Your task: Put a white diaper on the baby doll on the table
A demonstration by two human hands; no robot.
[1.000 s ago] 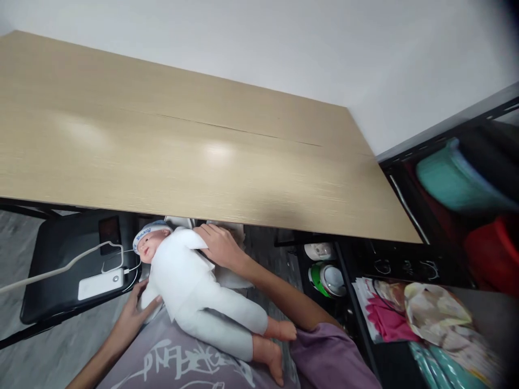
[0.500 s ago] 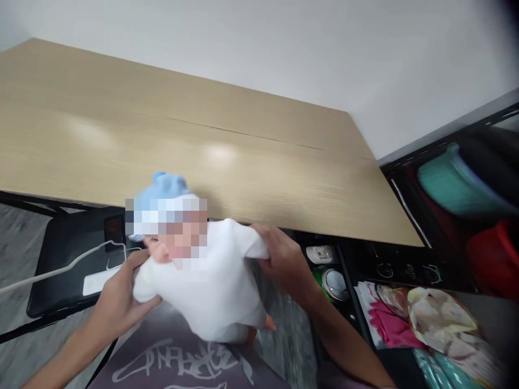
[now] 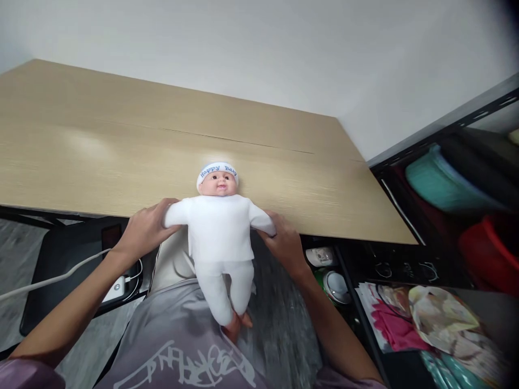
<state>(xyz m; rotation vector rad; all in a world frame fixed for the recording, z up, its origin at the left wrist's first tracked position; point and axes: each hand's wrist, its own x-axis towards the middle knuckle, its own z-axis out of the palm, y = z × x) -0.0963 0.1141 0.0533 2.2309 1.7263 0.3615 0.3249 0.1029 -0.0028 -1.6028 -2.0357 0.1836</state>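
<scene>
A baby doll point(image 3: 221, 229) in a white top and white trousers faces up at the near edge of the wooden table point(image 3: 227, 129). Its white and blue cap point(image 3: 218, 169) reads "Happy Baby", and its bare feet point(image 3: 236, 326) hang low over my lap. My left hand point(image 3: 150, 227) is closed around the doll's sleeved arm on the left. On the other side, my right hand point(image 3: 281, 237) grips the other sleeved arm. The doll's hands are hidden in my grip or in the sleeves.
A black stool point(image 3: 57, 281) with a white power strip point(image 3: 115, 289) and cable stands left under the table. To the right, a dark shelf holds a pink cloth point(image 3: 399, 327), plastic bags point(image 3: 444, 308), a teal container point(image 3: 441, 178) and a red one point(image 3: 492, 254).
The doll has turned from sideways to face me, its head now resting over the table. My left hand moved up and right with its arm; my right hand stays on the other arm.
</scene>
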